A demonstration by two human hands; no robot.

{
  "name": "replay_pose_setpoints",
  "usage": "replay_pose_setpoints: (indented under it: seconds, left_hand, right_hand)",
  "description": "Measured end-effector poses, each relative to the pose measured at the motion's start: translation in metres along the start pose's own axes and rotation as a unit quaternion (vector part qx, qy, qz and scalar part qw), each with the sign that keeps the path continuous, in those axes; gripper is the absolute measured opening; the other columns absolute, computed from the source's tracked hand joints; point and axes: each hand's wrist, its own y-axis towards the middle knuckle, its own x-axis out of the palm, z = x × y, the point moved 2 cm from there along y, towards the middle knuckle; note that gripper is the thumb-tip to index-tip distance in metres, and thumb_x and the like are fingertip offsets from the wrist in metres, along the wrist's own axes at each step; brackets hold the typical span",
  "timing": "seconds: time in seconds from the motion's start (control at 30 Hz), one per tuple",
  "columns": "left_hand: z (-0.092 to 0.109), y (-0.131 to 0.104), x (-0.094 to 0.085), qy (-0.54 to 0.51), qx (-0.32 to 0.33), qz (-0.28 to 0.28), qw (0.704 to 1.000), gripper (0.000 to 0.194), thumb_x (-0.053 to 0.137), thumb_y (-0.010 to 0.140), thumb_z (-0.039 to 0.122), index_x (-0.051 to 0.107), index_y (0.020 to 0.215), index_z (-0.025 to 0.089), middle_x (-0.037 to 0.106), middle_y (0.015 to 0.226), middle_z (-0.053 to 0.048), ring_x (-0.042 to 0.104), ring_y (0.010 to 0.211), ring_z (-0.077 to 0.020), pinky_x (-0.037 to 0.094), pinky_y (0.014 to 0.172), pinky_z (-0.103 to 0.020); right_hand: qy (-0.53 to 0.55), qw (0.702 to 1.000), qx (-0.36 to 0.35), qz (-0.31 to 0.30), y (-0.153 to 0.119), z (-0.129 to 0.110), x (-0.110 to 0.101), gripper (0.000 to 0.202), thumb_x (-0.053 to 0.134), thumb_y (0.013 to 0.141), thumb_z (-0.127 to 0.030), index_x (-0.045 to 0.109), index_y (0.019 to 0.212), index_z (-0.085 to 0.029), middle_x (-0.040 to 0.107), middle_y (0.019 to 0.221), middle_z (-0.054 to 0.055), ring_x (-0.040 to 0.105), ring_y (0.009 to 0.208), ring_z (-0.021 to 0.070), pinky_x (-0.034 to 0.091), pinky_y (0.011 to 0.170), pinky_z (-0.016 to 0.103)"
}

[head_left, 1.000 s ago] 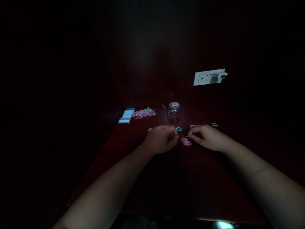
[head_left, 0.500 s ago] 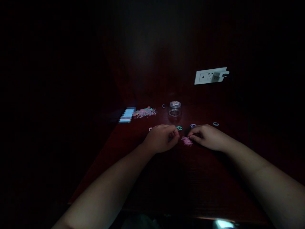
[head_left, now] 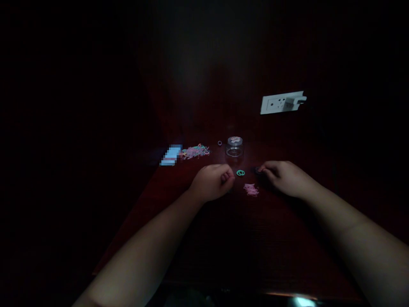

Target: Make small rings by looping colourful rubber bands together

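Note:
My left hand (head_left: 213,182) is closed just left of a few green rubber bands (head_left: 240,173); whatever its curled fingers hold is hidden. On the right, my right hand (head_left: 284,177) has thumb and forefinger pinched at some purple rubber bands (head_left: 257,170), which lie in shadow and partly under the fingertips. Between the hands, nearer to me, is a small heap of pink rubber bands (head_left: 251,189). A clear lidded jar (head_left: 234,147) stands upright behind the green bands.
A larger mixed pile of coloured bands (head_left: 196,151) lies at the back left, beside a bright blurred-out rectangle (head_left: 171,155). One lone band (head_left: 219,143) sits left of the jar. A wall socket (head_left: 283,102) with a plug is above the dark red table (head_left: 255,247).
My right hand has moved from the pink heap up and right to the purple bands, now covering the blue band behind it. My left hand has shifted slightly left, hiding a pale pink band.

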Motion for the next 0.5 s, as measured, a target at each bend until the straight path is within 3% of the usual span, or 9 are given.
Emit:
replay_pose_setpoints:
  seconds: [0.27, 0.4, 0.5]
  left_hand:
    - [-0.044, 0.002, -0.009, 0.05, -0.114, 0.041, 0.991, 0.012, 0.054, 0.086, 0.026, 0.063, 0.08, 0.019, 0.066, 0.069, 0.001, 0.058, 0.06, -0.0121, 0.043, 0.061, -0.025]
    - [-0.072, -0.001, -0.017, 0.1, -0.191, 0.066, 0.974, 0.019, 0.051, 0.09, 0.031, 0.064, 0.082, 0.019, 0.068, 0.071, -0.002, 0.061, 0.064, -0.0167, 0.044, 0.063, -0.028]
    - [-0.095, -0.005, -0.022, 0.149, -0.271, 0.054, 0.949, 0.023, 0.046, 0.093, 0.033, 0.065, 0.09, 0.02, 0.071, 0.082, -0.005, 0.066, 0.077, -0.0215, 0.048, 0.072, -0.032]
  right_hand:
    - [0.053, 0.969, 0.107, 0.215, 0.0, 0.009, -0.031, 0.021, 0.043, 0.093, -0.023, 0.064, 0.095, -0.018, 0.066, 0.077, 0.009, 0.058, 0.064, 0.0186, 0.039, 0.06, 0.03]
    - [0.1, 0.941, 0.182, 0.266, -0.004, 0.014, -0.041, 0.025, 0.041, 0.094, -0.026, 0.063, 0.1, -0.016, 0.06, 0.066, 0.007, 0.053, 0.054, 0.0162, 0.036, 0.054, 0.03]
    - [0.109, 0.935, 0.183, 0.283, -0.005, 0.019, -0.038, 0.027, 0.041, 0.095, -0.028, 0.064, 0.101, -0.016, 0.058, 0.065, 0.005, 0.052, 0.052, 0.0147, 0.035, 0.053, 0.029]
